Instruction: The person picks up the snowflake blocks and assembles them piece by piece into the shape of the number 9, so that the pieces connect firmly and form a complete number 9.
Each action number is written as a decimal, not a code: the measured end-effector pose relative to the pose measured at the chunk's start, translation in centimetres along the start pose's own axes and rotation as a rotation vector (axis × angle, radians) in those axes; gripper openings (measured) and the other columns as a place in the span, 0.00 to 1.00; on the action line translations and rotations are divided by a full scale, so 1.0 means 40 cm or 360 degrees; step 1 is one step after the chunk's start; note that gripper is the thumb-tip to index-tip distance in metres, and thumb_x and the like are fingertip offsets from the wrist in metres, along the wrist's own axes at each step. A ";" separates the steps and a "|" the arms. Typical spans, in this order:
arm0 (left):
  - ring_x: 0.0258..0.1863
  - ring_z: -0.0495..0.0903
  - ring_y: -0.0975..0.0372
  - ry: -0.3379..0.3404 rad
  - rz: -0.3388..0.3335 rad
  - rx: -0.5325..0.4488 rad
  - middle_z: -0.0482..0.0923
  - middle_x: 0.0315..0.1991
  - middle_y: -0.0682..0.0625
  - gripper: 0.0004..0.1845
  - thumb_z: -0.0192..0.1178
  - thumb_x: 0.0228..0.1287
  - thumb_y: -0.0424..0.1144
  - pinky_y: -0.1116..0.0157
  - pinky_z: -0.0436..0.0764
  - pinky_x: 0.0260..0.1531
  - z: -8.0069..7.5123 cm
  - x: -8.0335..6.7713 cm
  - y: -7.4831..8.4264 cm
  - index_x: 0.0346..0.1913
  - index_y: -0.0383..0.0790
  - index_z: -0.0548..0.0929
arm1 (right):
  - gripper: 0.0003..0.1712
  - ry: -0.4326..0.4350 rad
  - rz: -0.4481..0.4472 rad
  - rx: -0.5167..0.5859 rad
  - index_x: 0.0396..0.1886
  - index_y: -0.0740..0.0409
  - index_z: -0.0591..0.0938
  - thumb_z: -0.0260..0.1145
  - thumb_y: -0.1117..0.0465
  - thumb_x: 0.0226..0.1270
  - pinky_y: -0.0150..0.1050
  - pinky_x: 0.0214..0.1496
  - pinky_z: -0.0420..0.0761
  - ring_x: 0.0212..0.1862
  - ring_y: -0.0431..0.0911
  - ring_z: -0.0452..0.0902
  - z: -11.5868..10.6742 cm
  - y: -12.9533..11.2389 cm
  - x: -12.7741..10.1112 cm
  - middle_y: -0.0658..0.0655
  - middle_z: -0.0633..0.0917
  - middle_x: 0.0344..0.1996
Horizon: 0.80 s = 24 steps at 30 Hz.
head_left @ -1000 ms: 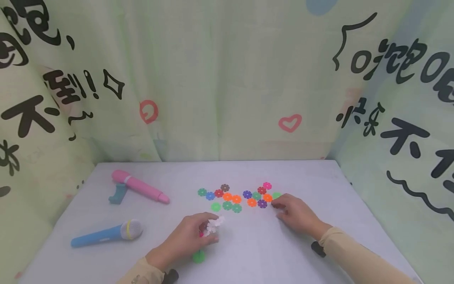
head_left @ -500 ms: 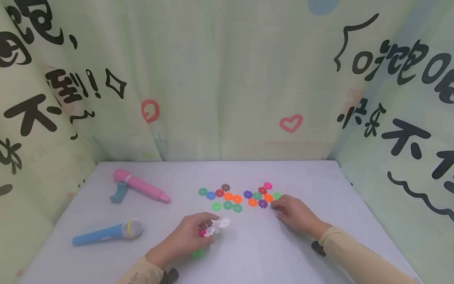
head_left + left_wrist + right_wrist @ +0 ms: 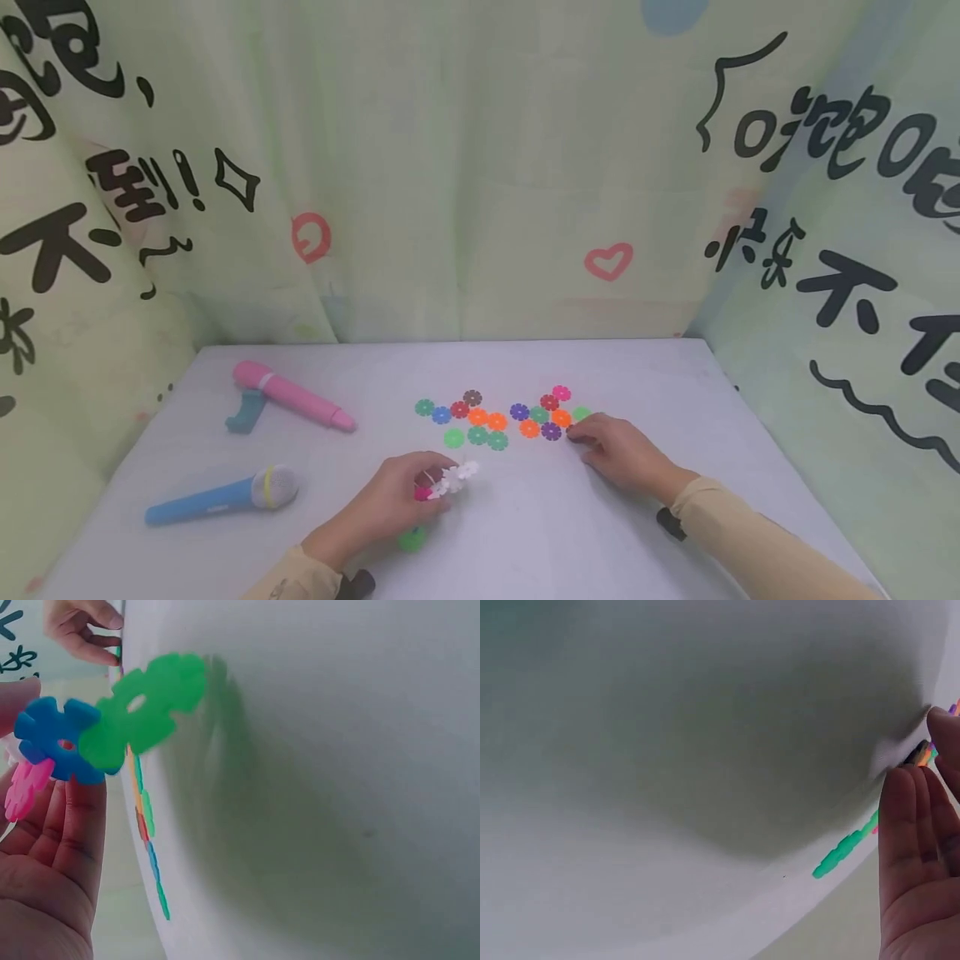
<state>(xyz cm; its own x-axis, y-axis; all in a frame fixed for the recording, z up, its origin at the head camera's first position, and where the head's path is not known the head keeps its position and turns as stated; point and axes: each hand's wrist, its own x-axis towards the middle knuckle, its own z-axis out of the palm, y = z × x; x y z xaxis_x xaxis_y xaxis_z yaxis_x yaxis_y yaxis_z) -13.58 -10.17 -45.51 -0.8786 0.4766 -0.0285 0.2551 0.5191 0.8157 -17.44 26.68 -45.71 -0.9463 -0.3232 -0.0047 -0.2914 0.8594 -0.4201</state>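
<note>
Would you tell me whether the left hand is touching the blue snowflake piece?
Touching: the left wrist view shows the left hand with its fingertips pressed against the blue snowflake piece.
</note>
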 end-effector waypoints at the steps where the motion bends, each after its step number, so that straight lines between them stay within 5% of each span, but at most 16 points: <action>1: 0.43 0.78 0.61 -0.0003 -0.0009 -0.0010 0.80 0.43 0.59 0.23 0.73 0.58 0.41 0.66 0.81 0.38 0.000 0.001 0.001 0.58 0.49 0.82 | 0.21 0.0008 -0.0007 0.0016 0.54 0.54 0.85 0.73 0.69 0.60 0.52 0.57 0.78 0.56 0.51 0.79 -0.003 -0.001 0.000 0.49 0.84 0.49; 8: 0.43 0.78 0.59 -0.0005 -0.0045 -0.0042 0.80 0.43 0.58 0.23 0.73 0.59 0.42 0.67 0.81 0.36 0.002 0.002 0.006 0.58 0.50 0.82 | 0.21 0.0071 -0.0001 -0.0023 0.56 0.56 0.83 0.72 0.68 0.61 0.47 0.52 0.80 0.46 0.45 0.78 -0.006 0.017 0.009 0.48 0.81 0.43; 14: 0.41 0.78 0.59 0.0008 -0.0045 -0.0059 0.80 0.42 0.58 0.23 0.73 0.59 0.42 0.67 0.81 0.36 0.005 0.002 0.002 0.58 0.49 0.82 | 0.14 0.0007 0.0024 -0.0008 0.46 0.50 0.86 0.74 0.65 0.61 0.43 0.49 0.80 0.43 0.43 0.75 -0.005 0.022 0.033 0.45 0.78 0.37; 20: 0.41 0.77 0.59 0.0032 -0.0020 -0.0057 0.80 0.42 0.59 0.20 0.73 0.58 0.43 0.66 0.80 0.38 0.005 0.000 0.003 0.54 0.46 0.84 | 0.13 -0.0084 0.0232 0.0166 0.42 0.51 0.80 0.73 0.65 0.61 0.44 0.47 0.81 0.42 0.45 0.78 -0.012 0.009 0.037 0.46 0.82 0.37; 24: 0.40 0.77 0.61 0.0049 -0.0002 -0.0035 0.80 0.41 0.59 0.17 0.72 0.60 0.42 0.66 0.80 0.38 0.007 0.002 0.001 0.52 0.45 0.85 | 0.12 -0.0033 0.0179 0.0286 0.44 0.49 0.79 0.71 0.66 0.64 0.44 0.48 0.82 0.43 0.44 0.81 -0.004 -0.012 0.030 0.44 0.85 0.37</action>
<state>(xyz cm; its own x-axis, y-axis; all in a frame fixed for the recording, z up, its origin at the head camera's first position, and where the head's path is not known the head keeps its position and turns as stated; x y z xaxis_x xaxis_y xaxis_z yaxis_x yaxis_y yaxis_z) -13.53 -9.92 -45.64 -0.8910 0.4539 -0.0121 0.2454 0.5038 0.8282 -18.47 25.94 -45.35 -0.9678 -0.2390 -0.0788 -0.1526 0.8066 -0.5710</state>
